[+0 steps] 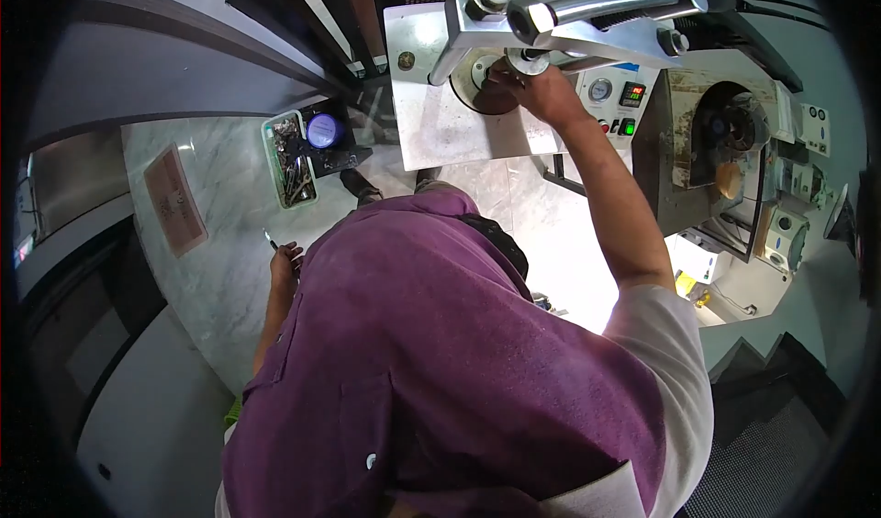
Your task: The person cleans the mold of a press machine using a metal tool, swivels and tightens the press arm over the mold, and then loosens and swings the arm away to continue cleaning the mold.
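Note:
My right hand (535, 91) reaches into a white machine (431, 133) under its metal press frame (574, 36). Its fingers are at the round recess (470, 87), below a bolt-like part, and are partly hidden, so what they grip cannot be made out. Low at my left side, my left hand (287, 259) is closed around a thin pen-like tool (270, 240), whose pale tip points up and to the left. On the machine's right side are a round gauge (600, 90), a red and green digital display (632, 94) and a lit green switch (629, 127).
A tray of small metal tools (292, 160) stands left of the machine, beside a purple-lidded container (323, 131). Farther left, a pinkish flat box (174, 201) lies on the marble floor. At the right is a worn machine with a round opening (730, 123).

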Demonstrator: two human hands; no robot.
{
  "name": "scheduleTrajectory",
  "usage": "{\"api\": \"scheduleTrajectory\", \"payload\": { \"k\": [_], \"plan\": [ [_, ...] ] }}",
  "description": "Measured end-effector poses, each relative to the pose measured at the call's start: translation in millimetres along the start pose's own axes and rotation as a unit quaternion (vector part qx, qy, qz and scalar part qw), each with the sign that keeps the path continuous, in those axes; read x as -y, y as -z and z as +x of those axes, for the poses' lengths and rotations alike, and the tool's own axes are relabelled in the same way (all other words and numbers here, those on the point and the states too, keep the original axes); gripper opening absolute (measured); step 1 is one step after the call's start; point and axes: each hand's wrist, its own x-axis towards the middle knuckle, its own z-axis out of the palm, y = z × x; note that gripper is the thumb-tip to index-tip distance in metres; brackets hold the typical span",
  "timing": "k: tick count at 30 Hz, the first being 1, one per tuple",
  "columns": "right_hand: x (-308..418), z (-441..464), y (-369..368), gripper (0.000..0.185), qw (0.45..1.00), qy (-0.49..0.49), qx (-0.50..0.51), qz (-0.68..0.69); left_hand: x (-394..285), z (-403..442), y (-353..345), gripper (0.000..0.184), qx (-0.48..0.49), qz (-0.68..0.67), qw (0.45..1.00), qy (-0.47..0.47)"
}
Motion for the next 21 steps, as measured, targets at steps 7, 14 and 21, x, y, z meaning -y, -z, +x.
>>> {"api": "scheduleTrajectory", "payload": {
  "k": [7,14,21],
  "plan": [
    [14.3,-11.6,24.3,0.026,0.991,-0.007,0.113,-0.076,-3.8,-3.6,-1.5,0.038,-0.009,0.006,1.0,-0.03],
    [13.5,-18.6,20.6,0.027,0.989,0.004,0.019,-0.145,6.1,10.3,5.3,0.036,0.003,0.011,1.0,-0.004],
    [5.8,-23.2,13.1,0.025,0.995,0.022,-0.013,-0.097,-4.1,-5.4,-4.9,0.036,-0.003,0.026,1.0,-0.012]
  ]
}}
